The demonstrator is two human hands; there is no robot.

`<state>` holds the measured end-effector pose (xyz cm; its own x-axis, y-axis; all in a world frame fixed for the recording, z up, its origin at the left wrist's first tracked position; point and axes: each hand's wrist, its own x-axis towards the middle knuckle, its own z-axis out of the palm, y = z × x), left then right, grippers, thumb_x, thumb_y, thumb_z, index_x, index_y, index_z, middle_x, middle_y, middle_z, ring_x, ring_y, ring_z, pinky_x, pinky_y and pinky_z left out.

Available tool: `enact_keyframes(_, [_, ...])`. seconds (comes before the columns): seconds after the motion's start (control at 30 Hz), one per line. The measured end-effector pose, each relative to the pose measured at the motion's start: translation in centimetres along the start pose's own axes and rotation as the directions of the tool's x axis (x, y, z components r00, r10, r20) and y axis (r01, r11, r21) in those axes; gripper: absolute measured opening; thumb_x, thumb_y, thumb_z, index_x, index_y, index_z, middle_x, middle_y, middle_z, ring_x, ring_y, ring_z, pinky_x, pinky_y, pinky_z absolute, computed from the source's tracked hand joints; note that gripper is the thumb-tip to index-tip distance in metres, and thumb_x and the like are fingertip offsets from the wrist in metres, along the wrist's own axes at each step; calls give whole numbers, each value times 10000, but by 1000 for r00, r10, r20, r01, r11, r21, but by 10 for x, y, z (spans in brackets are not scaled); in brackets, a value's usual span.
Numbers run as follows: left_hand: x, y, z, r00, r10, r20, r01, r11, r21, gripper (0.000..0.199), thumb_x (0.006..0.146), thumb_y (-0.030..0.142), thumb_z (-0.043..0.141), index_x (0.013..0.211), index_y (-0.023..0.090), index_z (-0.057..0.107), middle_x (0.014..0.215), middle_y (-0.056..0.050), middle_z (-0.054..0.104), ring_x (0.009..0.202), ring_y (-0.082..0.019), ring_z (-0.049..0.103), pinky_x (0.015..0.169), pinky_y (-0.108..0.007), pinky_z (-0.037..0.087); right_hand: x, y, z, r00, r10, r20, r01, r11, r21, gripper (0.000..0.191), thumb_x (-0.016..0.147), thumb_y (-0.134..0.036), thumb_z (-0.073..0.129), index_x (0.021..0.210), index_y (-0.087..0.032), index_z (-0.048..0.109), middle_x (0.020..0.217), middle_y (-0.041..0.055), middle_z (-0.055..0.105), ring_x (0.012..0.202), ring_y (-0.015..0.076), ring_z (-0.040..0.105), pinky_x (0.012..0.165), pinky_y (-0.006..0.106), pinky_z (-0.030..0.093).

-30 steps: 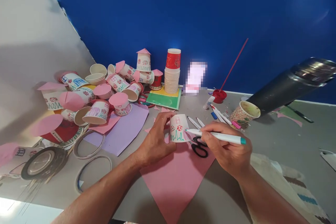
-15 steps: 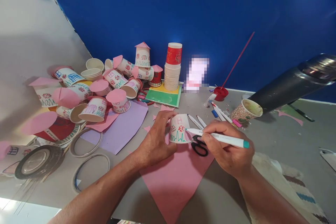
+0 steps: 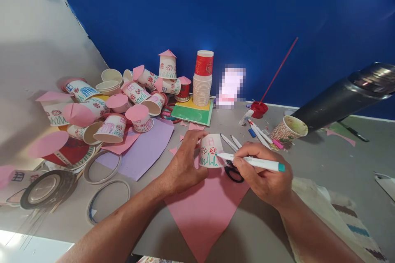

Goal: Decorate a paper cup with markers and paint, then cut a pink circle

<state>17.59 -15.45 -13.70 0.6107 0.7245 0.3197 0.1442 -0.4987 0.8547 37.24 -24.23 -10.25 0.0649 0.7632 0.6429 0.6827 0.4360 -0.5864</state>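
My left hand (image 3: 185, 168) is closed around the left side of a white paper cup (image 3: 211, 152), which stands upside down over pink paper (image 3: 205, 213). The cup carries a pink window, red dotted flowers and a green zigzag line. Between the fingers of my right hand (image 3: 265, 176) is a white marker (image 3: 259, 162) with a green end. Its tip touches or nearly touches the right side of the cup, beside the red flower. Black-handled scissors (image 3: 233, 174) lie just behind the marker, partly covered by my right hand and the cup.
Decorated cups with pink paper roofs (image 3: 137, 113) crowd the left. A cup stack (image 3: 203, 86) stands on a green packet (image 3: 191, 117). Tape rolls (image 3: 108, 183) lie at left. Loose markers (image 3: 259, 133), a patterned cup (image 3: 290, 127) and a black flask (image 3: 333, 98) are at right.
My right hand has moved slightly left with the marker, bringing the tip closer onto the cup's side. A small green mark shows at the tip. My left hand and the cup stay put.
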Motion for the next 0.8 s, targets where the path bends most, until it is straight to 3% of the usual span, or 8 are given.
enact_keyframes(0.8, [0,3,0,999,20,32,-20,1000,16,795,651,-54,629,1362,267,473,1367,-88,528,1308,-267,544,1133,-506,507,3,1,-1,996,80,-42,-80,997,-6,131,879,-193,627,756,-215,666,619,-28,680,492,114,598,496,228,475])
